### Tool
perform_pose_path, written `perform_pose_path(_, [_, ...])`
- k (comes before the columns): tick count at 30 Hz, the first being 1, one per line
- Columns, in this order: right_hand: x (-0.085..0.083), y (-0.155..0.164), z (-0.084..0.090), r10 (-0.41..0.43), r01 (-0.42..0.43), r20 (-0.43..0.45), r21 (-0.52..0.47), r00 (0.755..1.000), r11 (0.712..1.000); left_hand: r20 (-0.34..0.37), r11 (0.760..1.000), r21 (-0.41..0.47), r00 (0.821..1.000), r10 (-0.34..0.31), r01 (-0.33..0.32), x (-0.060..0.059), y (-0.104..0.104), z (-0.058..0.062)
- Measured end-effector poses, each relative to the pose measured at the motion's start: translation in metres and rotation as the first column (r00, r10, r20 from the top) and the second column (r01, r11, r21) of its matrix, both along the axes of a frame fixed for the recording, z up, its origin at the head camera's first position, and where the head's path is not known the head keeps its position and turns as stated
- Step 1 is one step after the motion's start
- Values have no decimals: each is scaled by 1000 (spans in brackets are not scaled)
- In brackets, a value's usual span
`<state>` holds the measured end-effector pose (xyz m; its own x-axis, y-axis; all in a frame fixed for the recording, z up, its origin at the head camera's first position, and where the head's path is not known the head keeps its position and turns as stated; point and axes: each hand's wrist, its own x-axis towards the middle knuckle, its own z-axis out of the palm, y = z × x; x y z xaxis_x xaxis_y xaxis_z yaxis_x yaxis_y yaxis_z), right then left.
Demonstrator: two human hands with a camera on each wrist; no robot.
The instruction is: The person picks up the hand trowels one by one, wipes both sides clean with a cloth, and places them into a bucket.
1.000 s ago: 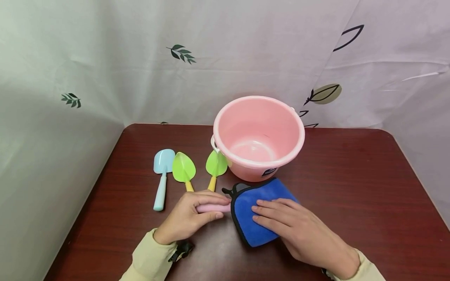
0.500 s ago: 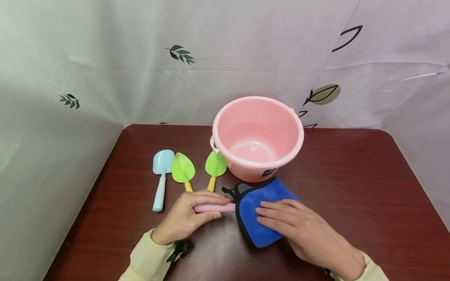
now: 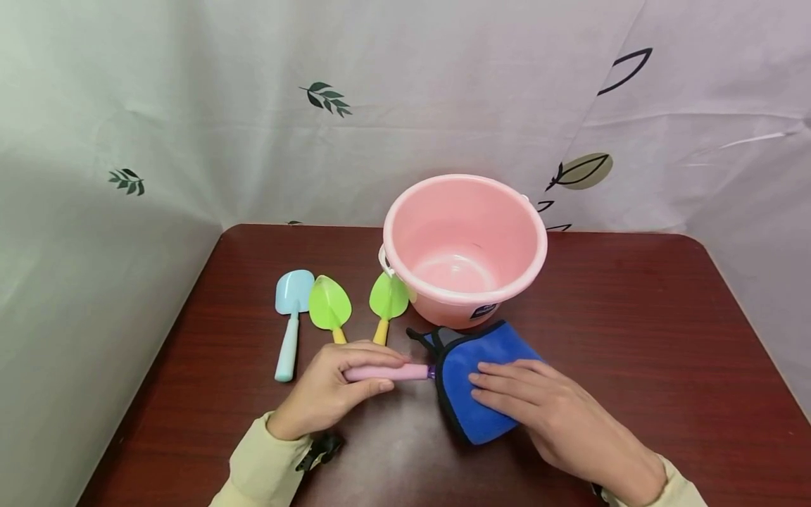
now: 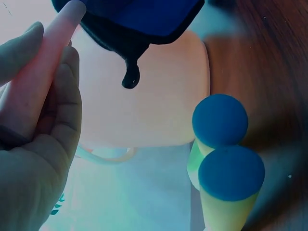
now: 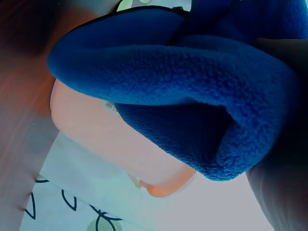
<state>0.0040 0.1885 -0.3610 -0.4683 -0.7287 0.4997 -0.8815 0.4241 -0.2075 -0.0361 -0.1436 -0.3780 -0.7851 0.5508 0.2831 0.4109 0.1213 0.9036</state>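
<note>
Pink handle [image 3: 388, 372] now further out of blue cloth [image 3: 481, 380] vs 1 s ago; purple neck showing. L hand [image 3: 329, 391] fingers wrap handle; R hand [image 3: 557, 415] fingers flat atop cloth.

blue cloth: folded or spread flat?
Folded. The blue cloth doubles over the pink-handled tool; the right wrist view shows its rounded fold. Right hand presses on top.

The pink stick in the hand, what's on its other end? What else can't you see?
- Pink handle: its far end is hidden under the blue cloth in the head view, so its shape cannot be told.
- Left hand covers the handle's near end.
- Bucket label: too small to read.
- Right hand: in the right wrist view, the cloth fills the frame.
</note>
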Motion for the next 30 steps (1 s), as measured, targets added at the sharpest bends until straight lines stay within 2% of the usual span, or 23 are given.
perform_pose_path(6, [1, 8, -2, -26, 26, 1, -7, 1000, 1000, -35, 999, -33, 999, 40, -41, -1, -5, 3])
perform_pose_path(13, [2, 10, -1, -31, 30, -12, -27, 999, 999, 8, 999, 2, 999, 45, -45, 1, -9, 5])
perform_pose_path(18, [1, 13, -1, -32, 32, -13, -31, 999, 999, 9, 998, -6, 998, 64, -64, 1, -12, 6])
perform_pose_path(23, [2, 15, -1, -35, 34, -16, -32, 999, 999, 44, 998, -13, 997, 66, -65, 2, -17, 9])
perform_pose_path(30, [4, 25, 4, -102, 102, 4, -33, 995, 994, 73, 996, -23, 993, 91, -90, 3, -28, 15])
